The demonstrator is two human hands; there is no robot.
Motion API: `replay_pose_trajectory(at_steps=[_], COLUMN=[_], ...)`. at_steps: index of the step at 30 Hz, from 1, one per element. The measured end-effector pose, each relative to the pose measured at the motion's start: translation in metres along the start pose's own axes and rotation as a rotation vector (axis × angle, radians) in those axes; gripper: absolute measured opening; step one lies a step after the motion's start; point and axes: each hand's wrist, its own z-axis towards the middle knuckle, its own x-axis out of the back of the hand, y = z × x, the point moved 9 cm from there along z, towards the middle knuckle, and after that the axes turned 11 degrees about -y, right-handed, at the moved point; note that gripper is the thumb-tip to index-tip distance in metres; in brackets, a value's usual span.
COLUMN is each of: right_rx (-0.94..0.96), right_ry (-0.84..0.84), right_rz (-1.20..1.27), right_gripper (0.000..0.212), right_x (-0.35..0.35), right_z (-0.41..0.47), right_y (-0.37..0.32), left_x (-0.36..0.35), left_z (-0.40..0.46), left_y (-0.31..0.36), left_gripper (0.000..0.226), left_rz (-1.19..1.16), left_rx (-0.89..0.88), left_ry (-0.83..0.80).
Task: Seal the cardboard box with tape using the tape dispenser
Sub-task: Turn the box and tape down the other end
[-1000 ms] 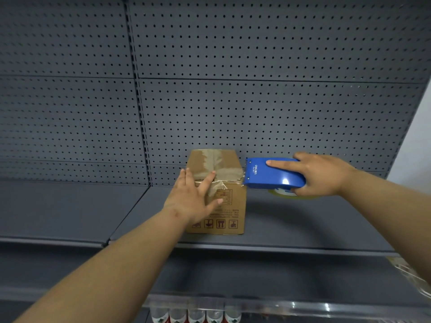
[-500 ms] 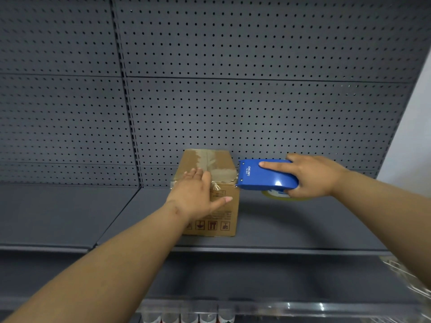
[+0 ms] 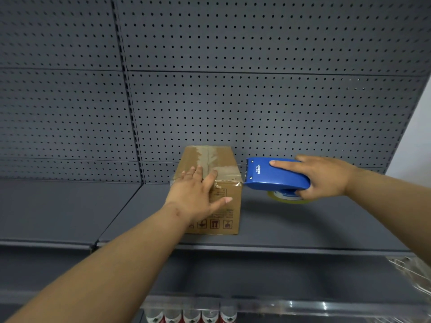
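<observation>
A small cardboard box (image 3: 224, 213) stands on a grey metal shelf (image 3: 291, 227), its top flaps covered with clear tape. My left hand (image 3: 196, 194) lies flat on the box's front top edge, fingers spread, pressing down. My right hand (image 3: 324, 178) grips a blue tape dispenser (image 3: 275, 176) just right of the box, its cutter end at the box's upper right corner. A yellowish tape roll (image 3: 286, 198) shows under the dispenser.
A grey pegboard wall (image 3: 233, 101) rises right behind the box. The shelf stretches left and right of the box. Below, a lower shelf holds several bottles with red labels (image 3: 189, 315) behind a clear rail. A white wall (image 3: 417, 141) is at the far right.
The view shifted slightly. My left hand slid a little along the box top; the dispenser stays at the box's right corner, drawn a touch to the right.
</observation>
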Motion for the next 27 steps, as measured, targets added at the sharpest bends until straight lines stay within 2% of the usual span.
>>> replay_pose_trajectory(at_steps=[4, 14, 22, 27], right_rx=[0.005, -0.036, -0.026, -0.047], right_ry=[0.009, 0.003, -0.225, -0.273], right_rz=[0.006, -0.086, -0.249, -0.306], right_gripper=[0.089, 0.075, 0.074, 0.071], right_x=[0.0, 0.006, 0.041, 0.054], right_z=[-0.001, -0.003, 0.02, 0.028], right_y=[0.003, -0.003, -0.034, -0.046], left_x=[-0.001, 0.004, 0.005, 0.005], left_z=[0.0, 0.001, 0.002, 0.002], left_y=[-0.002, 0.006, 0.008, 0.009], left_gripper=[0.087, 0.089, 0.091, 0.091], left_rz=[-0.01, 0.035, 0.053, 0.049], left_rx=[-0.002, -0.004, -0.004, -0.002], left_ry=[-0.014, -0.03, -0.043, -0.052])
